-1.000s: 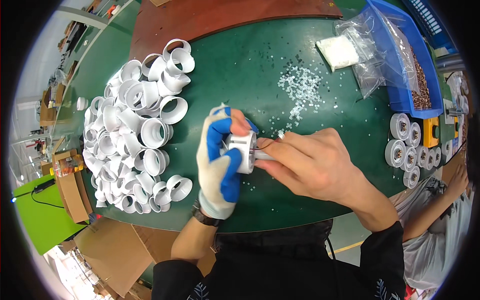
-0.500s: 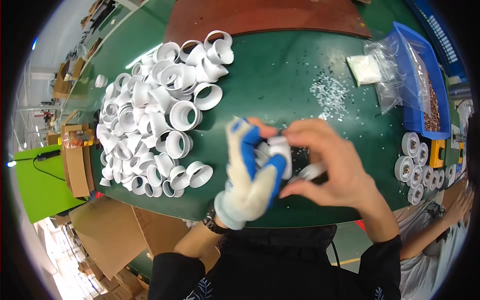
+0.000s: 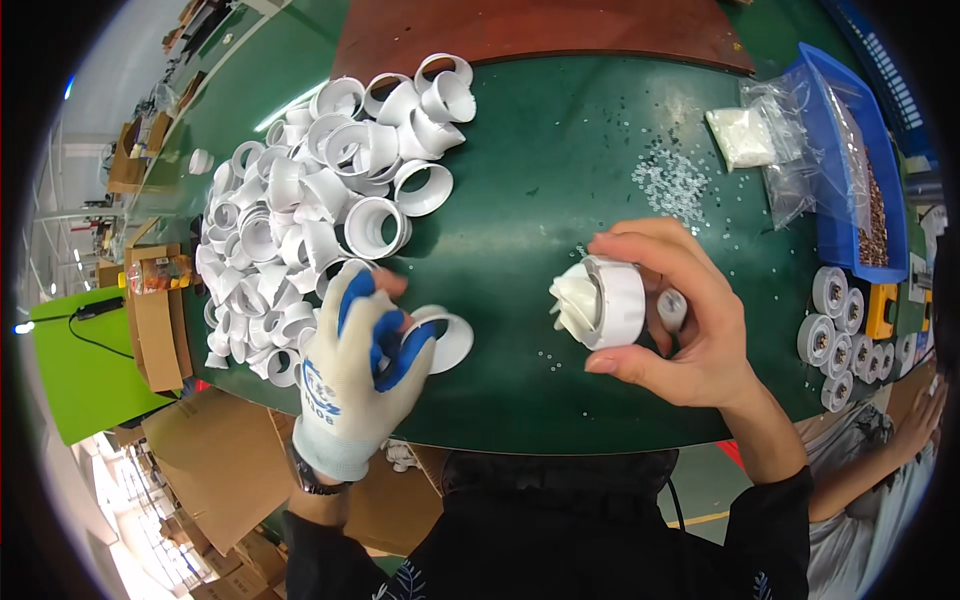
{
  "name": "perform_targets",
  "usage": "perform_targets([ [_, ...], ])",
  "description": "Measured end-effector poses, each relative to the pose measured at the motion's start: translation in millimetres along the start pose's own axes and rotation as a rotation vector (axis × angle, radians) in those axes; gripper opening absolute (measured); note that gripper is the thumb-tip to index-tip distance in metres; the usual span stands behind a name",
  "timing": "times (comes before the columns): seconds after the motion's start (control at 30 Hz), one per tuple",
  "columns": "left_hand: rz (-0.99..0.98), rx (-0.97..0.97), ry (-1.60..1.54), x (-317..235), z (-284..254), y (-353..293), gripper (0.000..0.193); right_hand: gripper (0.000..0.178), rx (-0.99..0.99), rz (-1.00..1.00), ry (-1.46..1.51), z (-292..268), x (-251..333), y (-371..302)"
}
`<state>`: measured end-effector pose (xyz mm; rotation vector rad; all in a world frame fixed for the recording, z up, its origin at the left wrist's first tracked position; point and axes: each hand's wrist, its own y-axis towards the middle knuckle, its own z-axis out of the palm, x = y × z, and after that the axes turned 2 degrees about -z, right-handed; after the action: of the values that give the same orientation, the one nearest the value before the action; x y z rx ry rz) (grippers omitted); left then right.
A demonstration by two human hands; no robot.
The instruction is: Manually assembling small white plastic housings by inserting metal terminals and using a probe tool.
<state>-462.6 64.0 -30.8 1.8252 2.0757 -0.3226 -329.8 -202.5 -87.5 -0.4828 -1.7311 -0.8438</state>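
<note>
Right hand [image 3: 708,345] grips white finned cup [image 3: 612,305] by outer wall [image 3: 628,298], best hold, over table [image 3: 520,425]; looks light, stiff, fins [image 3: 573,305] fragile. Gloved left hand [image 3: 352,375] curls fingers at white pipe [image 3: 456,342], grip unclear.

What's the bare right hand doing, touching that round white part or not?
Touching: the head view shows the right hand gripping the round white part between thumb below and fingers above.

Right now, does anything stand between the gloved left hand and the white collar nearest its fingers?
Nothing visible does. The white collar sits right beside the left hand; whether they touch is unclear. The pile of white fittings lies beyond and leftward, not between.
</note>
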Motion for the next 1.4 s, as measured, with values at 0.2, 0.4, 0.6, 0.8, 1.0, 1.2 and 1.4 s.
perform_targets([
  [0.2,-0.003,-0.227,-0.715,-22.9,55.8,48.4,0.044,0.069,-0.033,-0.041,-0.051,-2.1,-4.5,-2.1],
  [0.4,0.295,-0.278,-0.615,-47.3,80.2,59.9,0.056,0.066,-0.097,-0.292,-0.321,-2.5,-16.4,1.2],
  [0.6,0.382,-0.095,-0.818,-37.3,88.3,53.8,0.061,0.060,-0.119,-0.184,-0.252,-5.6,-14.9,2.3],
  [0.8,0.141,0.035,-1.063,-27.1,102.2,49.1,0.061,0.056,-0.048,-0.080,-0.010,-5.4,-17.2,2.7],
  [1.0,0.035,0.121,-1.340,-31.4,101.1,42.7,0.063,0.065,-0.044,-0.029,0.096,-2.7,-21.8,2.4],
  [1.2,0.109,0.135,-1.289,-25.7,101.9,49.9,0.073,0.073,0.004,-0.063,0.097,-5.1,-26.8,1.8],
  [1.4,0.069,0.153,-1.351,-27.1,100.6,47.6,0.075,0.068,-0.083,0.019,0.157,-2.2,-24.1,3.1],
])
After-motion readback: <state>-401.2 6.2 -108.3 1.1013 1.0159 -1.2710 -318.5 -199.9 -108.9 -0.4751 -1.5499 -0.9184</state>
